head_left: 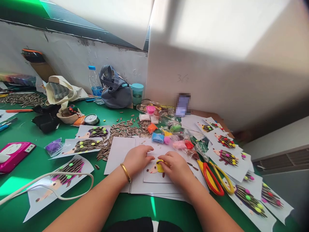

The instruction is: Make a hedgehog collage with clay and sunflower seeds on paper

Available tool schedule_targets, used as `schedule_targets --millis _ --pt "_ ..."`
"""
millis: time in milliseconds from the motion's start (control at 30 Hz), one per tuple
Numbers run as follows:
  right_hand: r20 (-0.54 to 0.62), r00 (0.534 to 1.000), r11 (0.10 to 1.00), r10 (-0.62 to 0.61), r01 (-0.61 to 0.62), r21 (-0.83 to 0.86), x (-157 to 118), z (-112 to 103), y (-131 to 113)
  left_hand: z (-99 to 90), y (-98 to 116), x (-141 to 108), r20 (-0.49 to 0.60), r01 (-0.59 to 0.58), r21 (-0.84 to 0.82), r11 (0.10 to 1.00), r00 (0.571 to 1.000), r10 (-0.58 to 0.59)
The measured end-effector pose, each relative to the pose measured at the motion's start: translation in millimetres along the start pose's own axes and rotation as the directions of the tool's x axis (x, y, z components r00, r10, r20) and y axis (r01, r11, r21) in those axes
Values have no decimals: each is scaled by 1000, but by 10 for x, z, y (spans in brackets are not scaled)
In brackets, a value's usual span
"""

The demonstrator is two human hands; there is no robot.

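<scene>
Spreading left of and beyond the hedgehog card, sunflower seeds litter the counter. The left hand is at the card's left edge, thumb and forefinger apart. The card lies on white sheets. Over its right side, the right hand gathers its fingers at yellow clay; whether they pinch anything, I cannot tell. Red-handled scissors lie right of the card.

the right hand hides part of the yellow clay patch; whether it holds anything is too small to tell. the pale purple rectangular screen is blurred; the left edge cuts off the glossy magenta box.
</scene>
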State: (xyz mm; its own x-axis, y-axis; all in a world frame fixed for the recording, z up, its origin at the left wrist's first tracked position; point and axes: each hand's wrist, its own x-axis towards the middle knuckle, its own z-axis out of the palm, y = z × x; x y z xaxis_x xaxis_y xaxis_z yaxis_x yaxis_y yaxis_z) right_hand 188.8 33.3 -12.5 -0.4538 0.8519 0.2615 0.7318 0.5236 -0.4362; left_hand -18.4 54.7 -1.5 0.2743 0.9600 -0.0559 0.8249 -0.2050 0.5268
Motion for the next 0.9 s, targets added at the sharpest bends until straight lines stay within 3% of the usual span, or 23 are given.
schedule_targets --millis 67,100,200,233,300,400,467,533,567,633,667,700,800,900 --pt "-51 999 1000 -17 18 24 -6 -25 12 -32 33 0 -21 21 -232 973 999 -26" --pt "-73 997 999 -24 27 37 -6 -38 10 -49 58 -4 -8 44 -396 917 999 -51" --pt "-131 991 995 -25 37 90 -4 -72 -38 -89 160 -47 187 208 -807 552 978 -96" --pt "-149 989 993 -19 36 115 -4 -80 -63 -95 197 -70 273 279 -863 422 959 -76" --pt "-174 985 984 -4 34 173 -7 -92 -116 -97 267 -120 392 383 -889 252 920 -17" --pt "-172 985 969 6 36 243 -10 -99 -167 -91 330 -166 433 419 -891 178 900 47" --pt "-165 986 966 12 31 257 -7 -101 -172 -99 317 -149 400 390 -899 202 916 13" --pt "-171 985 967 27 17 255 1 -102 -156 -116 246 -92 302 322 -894 310 947 -114" --pt "-174 984 968 36 9 251 5 -103 -144 -125 193 -54 216 278 -869 410 958 -190" --pt "-178 983 970 48 -3 241 12 -107 -119 -129 71 20 -18 173 -675 718 968 -250" --pt "-179 983 972 50 -6 237 14 -109 -108 -121 14 48 -100 138 -469 873 973 -207" --pt "-179 982 973 50 -7 232 16 -112 -100 -105 -33 67 -125 135 -221 966 978 -165" --pt "-187 981 975 44 -1 224 16 -121 -91 -30 -92 78 -112 132 -29 991 985 -135" --pt "-195 980 976 42 2 220 18 -126 -96 36 -62 63 -96 115 48 992 989 -110"
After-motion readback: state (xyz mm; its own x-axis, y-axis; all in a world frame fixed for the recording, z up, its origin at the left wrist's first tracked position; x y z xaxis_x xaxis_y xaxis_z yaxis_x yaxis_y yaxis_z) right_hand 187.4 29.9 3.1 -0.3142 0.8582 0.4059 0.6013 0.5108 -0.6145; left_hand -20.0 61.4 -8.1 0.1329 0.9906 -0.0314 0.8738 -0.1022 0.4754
